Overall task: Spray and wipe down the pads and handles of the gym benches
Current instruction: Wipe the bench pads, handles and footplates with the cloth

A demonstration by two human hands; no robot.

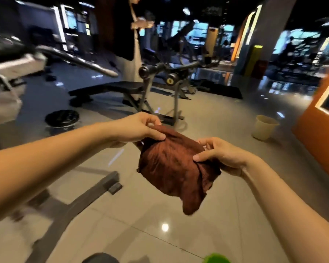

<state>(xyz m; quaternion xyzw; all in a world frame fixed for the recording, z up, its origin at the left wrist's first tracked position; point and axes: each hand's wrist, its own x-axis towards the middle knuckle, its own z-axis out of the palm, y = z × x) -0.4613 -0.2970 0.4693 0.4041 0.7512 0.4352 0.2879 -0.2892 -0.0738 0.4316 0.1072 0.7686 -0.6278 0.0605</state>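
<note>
Head view: green object point(216, 258) cut off, unidentifiable.

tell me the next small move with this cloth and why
Probably fold the brown cloth into a flat pad. Both hands, left hand and right hand, pinch it bunched in mid-air over the floor, clear of the black bench ahead, so it isn't ready to wipe.

Floor point(207, 120): glossy pale tiles, ceiling lights reflected. Standing directly on it: a black-padded bench point(110, 89) on a grey metal frame, mid-distance; a round black weight plate point(62, 117) lay flat to its left; a cream bucket point(265, 127) stood upright at right, near an orange wall point(319, 141). A grey frame foot point(95, 188) rested on tiles, lower left.
</note>
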